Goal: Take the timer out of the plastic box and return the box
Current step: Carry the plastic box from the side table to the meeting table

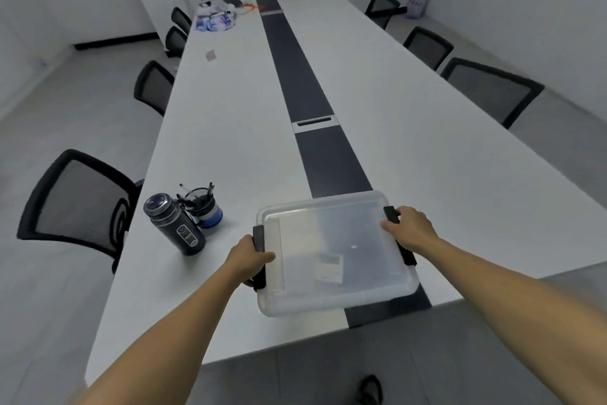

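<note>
A translucent plastic box (331,240) with its lid on sits at the near end of the long white table (230,129). Black latches sit on its left and right sides. Through the lid I see a small pale timer (329,268) lying inside near the front. My left hand (248,258) grips the left black latch. My right hand (409,229) grips the right latch, thumb on the lid edge.
A dark water bottle (175,224) and a blue pen cup (203,207) stand left of the box. A dark strip (295,76) runs down the table's middle. Black mesh chairs (82,204) line both sides. Bags and small items lie at the far end.
</note>
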`<action>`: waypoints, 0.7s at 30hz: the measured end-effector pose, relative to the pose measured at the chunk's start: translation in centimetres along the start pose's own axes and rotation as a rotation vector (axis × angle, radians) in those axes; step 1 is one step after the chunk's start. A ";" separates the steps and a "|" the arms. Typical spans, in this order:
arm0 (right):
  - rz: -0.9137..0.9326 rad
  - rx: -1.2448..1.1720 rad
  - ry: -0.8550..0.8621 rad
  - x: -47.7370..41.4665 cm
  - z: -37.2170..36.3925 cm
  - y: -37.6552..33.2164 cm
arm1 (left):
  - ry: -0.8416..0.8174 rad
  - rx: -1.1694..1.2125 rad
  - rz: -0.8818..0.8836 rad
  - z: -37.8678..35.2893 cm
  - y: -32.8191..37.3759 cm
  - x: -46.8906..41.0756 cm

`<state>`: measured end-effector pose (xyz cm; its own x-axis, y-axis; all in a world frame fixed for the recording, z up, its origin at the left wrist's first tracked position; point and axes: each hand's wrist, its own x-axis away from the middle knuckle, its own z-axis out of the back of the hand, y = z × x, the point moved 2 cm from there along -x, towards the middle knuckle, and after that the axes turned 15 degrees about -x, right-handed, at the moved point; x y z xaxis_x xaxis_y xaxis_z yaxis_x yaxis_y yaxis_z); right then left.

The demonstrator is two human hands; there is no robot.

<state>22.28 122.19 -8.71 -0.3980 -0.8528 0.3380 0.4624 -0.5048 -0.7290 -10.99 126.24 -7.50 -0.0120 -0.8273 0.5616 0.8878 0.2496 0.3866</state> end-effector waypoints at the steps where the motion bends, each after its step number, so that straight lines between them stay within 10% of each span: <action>1: 0.000 -0.003 -0.021 -1.0 -0.2 0.0 | -0.004 0.015 0.018 -0.1 0.1 -0.4; 21: 0.003 0.078 -0.197 -6.8 -4.0 0.6 | -0.105 0.072 0.099 -0.4 -2.6 -6.2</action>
<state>22.09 128.19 -13.87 -0.2380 -0.8600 0.4515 0.5265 -0.5048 -0.6840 -13.05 130.53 -12.31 0.0223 -0.7409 0.6712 0.8517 0.3656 0.3753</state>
